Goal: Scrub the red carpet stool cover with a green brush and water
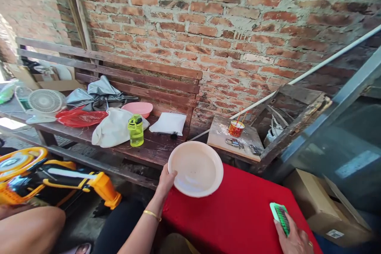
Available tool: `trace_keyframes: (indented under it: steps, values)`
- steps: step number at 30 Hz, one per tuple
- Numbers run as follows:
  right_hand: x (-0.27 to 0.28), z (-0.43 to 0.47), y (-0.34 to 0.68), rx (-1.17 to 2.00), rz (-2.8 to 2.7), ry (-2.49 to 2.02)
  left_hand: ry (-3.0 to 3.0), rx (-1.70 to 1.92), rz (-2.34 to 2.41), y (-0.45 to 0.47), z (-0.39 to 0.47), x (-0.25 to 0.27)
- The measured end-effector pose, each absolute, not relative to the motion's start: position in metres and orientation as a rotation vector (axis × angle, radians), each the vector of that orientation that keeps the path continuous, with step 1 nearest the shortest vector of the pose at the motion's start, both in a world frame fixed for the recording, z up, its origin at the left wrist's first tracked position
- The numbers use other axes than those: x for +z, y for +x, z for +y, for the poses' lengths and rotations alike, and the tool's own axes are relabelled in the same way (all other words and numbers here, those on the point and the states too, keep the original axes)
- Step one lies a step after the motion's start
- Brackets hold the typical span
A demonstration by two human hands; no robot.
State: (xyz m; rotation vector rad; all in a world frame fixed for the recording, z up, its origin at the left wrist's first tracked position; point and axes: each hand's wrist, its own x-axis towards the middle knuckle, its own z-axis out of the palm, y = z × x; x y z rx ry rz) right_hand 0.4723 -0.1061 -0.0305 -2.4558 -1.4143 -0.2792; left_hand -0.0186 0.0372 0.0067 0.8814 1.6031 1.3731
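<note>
My left hand [166, 182] grips the left rim of a round off-white basin [193, 170], thumb over the edge. The basin is above the back left part of a red-covered table [232, 210]; whether it rests there I cannot tell. Inside it are a faint shine and a few dark specks. On the right side of the table my right hand [293, 234] has its fingers around a small light-green block with dark green bumps [280, 217], which looks like a scrubbing brush. Its underside is hidden.
Behind stands a wooden bench [149, 143] with a green bottle [136, 131], white packet [169, 123], pink basin [138, 108] and fan [47, 101]. A small board [216, 139] holds a red cup [236, 128] and padlocks [233, 142]. A cardboard box [315, 202] stands right, a yellow-black toy vehicle [104, 188] left.
</note>
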Motion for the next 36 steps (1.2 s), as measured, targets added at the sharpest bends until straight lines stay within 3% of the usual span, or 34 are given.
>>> trace_keyframes:
  steps: [4,8,13,18,22,25,30,36]
  values:
    - [-0.019,-0.089,0.443,-0.196,-1.372,-2.433,0.954,1.336,1.779,-0.020,0.035,0.000]
    - [-0.009,-0.058,0.363,0.003,-1.717,-2.016,0.890,1.274,1.842,-0.025,0.037,-0.005]
    - [-0.003,-0.020,0.293,0.080,-2.014,-1.983,0.856,1.244,1.853,-0.028,0.036,-0.003]
    - [0.007,-0.014,0.381,-0.139,-1.887,-2.408,0.849,1.255,1.882,-0.025,0.032,0.000]
    - [0.010,-0.040,0.496,-0.219,-1.338,-2.844,0.812,1.268,1.838,-0.027,0.033,-0.006]
    - [0.013,-0.049,0.515,-0.229,-1.117,-2.912,0.797,1.267,1.854,-0.029,0.033,-0.009]
    - [0.014,-0.014,0.390,-0.039,-1.838,-2.320,0.814,1.329,1.798,-0.028,0.030,-0.009]
    - [0.003,0.033,0.288,0.035,-2.120,-2.041,0.778,1.353,1.763,-0.030,0.030,-0.012]
